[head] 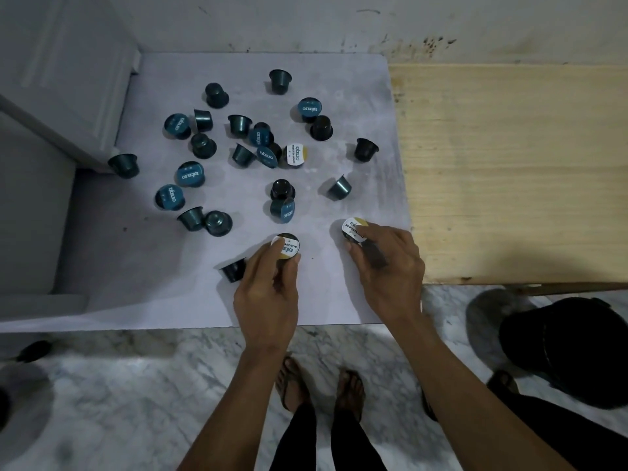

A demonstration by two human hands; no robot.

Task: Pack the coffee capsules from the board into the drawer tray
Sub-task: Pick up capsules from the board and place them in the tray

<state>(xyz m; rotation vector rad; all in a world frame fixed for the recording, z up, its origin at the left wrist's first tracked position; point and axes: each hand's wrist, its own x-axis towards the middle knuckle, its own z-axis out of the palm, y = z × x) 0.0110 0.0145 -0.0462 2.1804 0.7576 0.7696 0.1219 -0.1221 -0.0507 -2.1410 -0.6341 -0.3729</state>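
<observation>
Several dark teal coffee capsules (244, 144) lie scattered on a pale grey board (142, 266), some upright, some tipped, some lid up. My left hand (268, 294) pinches a white-and-gold-lidded capsule (287, 245) near the board's front edge. My right hand (387, 266) grips another white-and-gold-lidded capsule (353, 227) close to the board's right edge. A third gold-lidded capsule (296, 154) sits in the middle cluster. One dark capsule (233, 269) lies on its side just left of my left hand. No drawer tray shows.
A bare wooden board (516, 171) adjoins the grey board on the right. A white cabinet (54, 90) stands at the left, with one capsule (124, 164) at its corner. Marble floor, my sandalled feet and a dark bag (571, 348) lie below.
</observation>
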